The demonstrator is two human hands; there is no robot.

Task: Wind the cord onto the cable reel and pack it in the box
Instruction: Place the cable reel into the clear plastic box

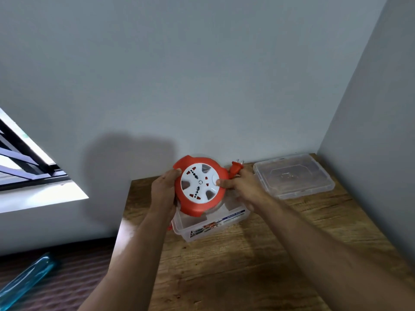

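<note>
Orange plastic forms the housing of the cable reel (pixel 199 186), which is held up in the air just above the open box (pixel 208 223). Much of the box is hidden behind the reel and the hands, so what lies inside cannot be made out; only its clear front wall with a printed label is seen. The wound cord itself is not visible, being covered by the housing, and the label print is too blurred to be read fully.

The reel's left edge is gripped by the left hand (pixel 164 189), with the thumb laid on the orange rim and the fingers curled out of sight behind the housing. The right hand (pixel 242 187) is curled against the reel's right side, its thumb pressed on the white face near a round raised knob; its other fingers are partly hidden. The orange plug (pixel 237 168) is seen sticking up just above the right hand, beside the reel, its two metal pins pointing upward; whether it is pinched by the fingers cannot be told.

The reel's face is a white disc bearing socket holes, red and dark marks and a small central ring, and it is tilted toward the camera.

A clear lid (pixel 294 176) is lying flat on the wooden table (pixel 247 265), to the right of the box and apart from it.
</note>
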